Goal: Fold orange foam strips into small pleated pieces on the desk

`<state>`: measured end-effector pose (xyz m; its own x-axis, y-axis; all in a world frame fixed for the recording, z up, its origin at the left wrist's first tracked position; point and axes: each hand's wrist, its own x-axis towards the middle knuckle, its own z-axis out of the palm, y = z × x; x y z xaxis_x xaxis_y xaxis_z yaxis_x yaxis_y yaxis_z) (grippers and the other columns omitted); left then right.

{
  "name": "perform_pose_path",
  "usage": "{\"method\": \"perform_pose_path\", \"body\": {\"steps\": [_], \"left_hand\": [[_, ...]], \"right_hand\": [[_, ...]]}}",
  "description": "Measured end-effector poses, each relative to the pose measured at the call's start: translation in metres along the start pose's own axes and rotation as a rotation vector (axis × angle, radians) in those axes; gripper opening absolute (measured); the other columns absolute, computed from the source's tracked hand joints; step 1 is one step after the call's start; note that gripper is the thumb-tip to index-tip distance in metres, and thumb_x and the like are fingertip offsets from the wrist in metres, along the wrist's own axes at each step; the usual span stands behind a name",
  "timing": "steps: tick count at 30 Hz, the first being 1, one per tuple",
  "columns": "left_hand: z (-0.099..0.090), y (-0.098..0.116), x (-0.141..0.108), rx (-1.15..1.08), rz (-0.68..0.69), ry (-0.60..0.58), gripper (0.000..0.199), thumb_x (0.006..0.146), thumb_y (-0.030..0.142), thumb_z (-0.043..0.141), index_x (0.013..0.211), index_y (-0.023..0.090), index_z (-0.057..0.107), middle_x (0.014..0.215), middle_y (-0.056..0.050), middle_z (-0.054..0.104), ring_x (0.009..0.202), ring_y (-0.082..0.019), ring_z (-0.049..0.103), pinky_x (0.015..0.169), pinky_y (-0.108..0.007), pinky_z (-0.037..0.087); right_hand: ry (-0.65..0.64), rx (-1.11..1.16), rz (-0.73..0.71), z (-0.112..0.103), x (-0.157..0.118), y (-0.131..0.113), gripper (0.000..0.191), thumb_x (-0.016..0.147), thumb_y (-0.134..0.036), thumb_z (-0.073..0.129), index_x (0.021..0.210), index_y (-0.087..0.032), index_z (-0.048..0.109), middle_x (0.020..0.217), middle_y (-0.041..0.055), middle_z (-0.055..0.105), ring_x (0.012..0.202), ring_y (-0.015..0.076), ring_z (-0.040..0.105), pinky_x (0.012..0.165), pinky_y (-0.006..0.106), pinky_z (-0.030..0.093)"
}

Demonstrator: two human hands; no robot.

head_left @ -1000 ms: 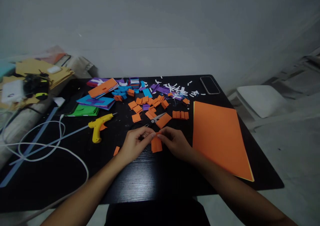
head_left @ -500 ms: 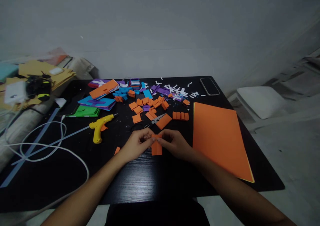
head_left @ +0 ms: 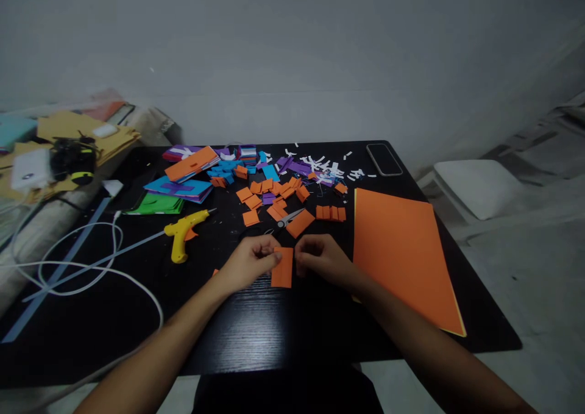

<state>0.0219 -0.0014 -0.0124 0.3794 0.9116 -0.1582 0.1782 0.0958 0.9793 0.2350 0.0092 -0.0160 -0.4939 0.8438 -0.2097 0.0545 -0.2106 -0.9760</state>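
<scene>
My left hand [head_left: 256, 260] pinches a small orange paper piece [head_left: 282, 269] by its upper left part, thumb on top. The piece is upright to my view, with faint fold lines. My right hand [head_left: 320, 256] is just to the right of it, a narrow gap from its edge. Its fingers are curled in toward the thumb, and I see nothing in them. Beyond the hands lie scissors [head_left: 290, 218], their handles dark and partly lost against the table. A larger orange paper piece [head_left: 300, 224] lies beside the blades, near a row of folded orange pieces [head_left: 331, 213].
A yellow glue gun [head_left: 185, 234] lies left, near a looping white cable [head_left: 121, 271]. Large orange sheets [head_left: 400, 249] lie right, partly under my right forearm. Behind are folded orange pieces [head_left: 253, 202], white paper scraps [head_left: 320, 164], stacked coloured paper [head_left: 180, 188] and a phone [head_left: 384, 159].
My right hand has let go of the orange paper piece and moved slightly right. The piece has shifted a little left in my left hand, its face now turned more toward me.
</scene>
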Motion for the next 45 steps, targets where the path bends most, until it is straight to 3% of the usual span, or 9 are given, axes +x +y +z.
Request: {"method": "perform_pose_path", "body": {"steps": [6,9,15,22,45], "left_hand": [[0.000,0.003,0.001,-0.045,-0.011,0.029,0.031,0.079,0.042,0.077,0.072,0.015,0.064,0.054,0.003,0.058,0.048,-0.009,0.051,0.049,-0.019,0.042],[0.004,0.000,0.000,-0.055,-0.009,0.020,0.029,0.080,0.040,0.076,0.073,0.014,0.065,0.054,0.003,0.058,0.049,-0.010,0.052,0.049,-0.020,0.042],[0.005,-0.003,-0.003,-0.039,-0.058,-0.071,0.019,0.080,0.031,0.073,0.077,0.013,0.067,0.057,0.002,0.060,0.051,-0.010,0.056,0.052,-0.021,0.043],[-0.003,-0.001,-0.001,-0.094,-0.059,-0.124,0.015,0.081,0.027,0.070,0.078,0.014,0.066,0.060,0.001,0.065,0.052,-0.010,0.058,0.053,-0.021,0.047],[0.002,-0.005,0.001,-0.040,-0.058,-0.096,0.019,0.084,0.031,0.067,0.074,0.015,0.061,0.057,0.003,0.061,0.052,-0.010,0.057,0.054,-0.021,0.043]], "right_hand": [[0.005,0.089,-0.040,-0.001,0.002,0.002,0.020,0.083,-0.036,0.072,0.080,-0.017,0.068,0.064,0.0000,0.070,0.059,0.0152,0.067,0.062,0.028,0.054],[-0.015,0.036,-0.066,0.002,0.002,0.008,0.027,0.081,-0.042,0.076,0.080,-0.017,0.068,0.066,-0.0008,0.068,0.059,0.0137,0.063,0.061,0.026,0.050],[-0.009,-0.134,-0.093,0.006,-0.001,0.008,0.020,0.082,-0.036,0.071,0.078,-0.017,0.069,0.067,-0.0023,0.063,0.060,0.0116,0.053,0.058,0.024,0.041],[0.038,-0.195,-0.086,0.000,0.001,0.008,0.018,0.081,-0.034,0.068,0.076,-0.017,0.067,0.068,-0.0010,0.063,0.061,0.0130,0.054,0.059,0.025,0.041],[0.033,-0.155,-0.038,0.003,0.004,0.011,0.022,0.079,-0.037,0.067,0.075,-0.016,0.066,0.067,-0.0005,0.062,0.060,0.0131,0.054,0.059,0.025,0.040]]}}
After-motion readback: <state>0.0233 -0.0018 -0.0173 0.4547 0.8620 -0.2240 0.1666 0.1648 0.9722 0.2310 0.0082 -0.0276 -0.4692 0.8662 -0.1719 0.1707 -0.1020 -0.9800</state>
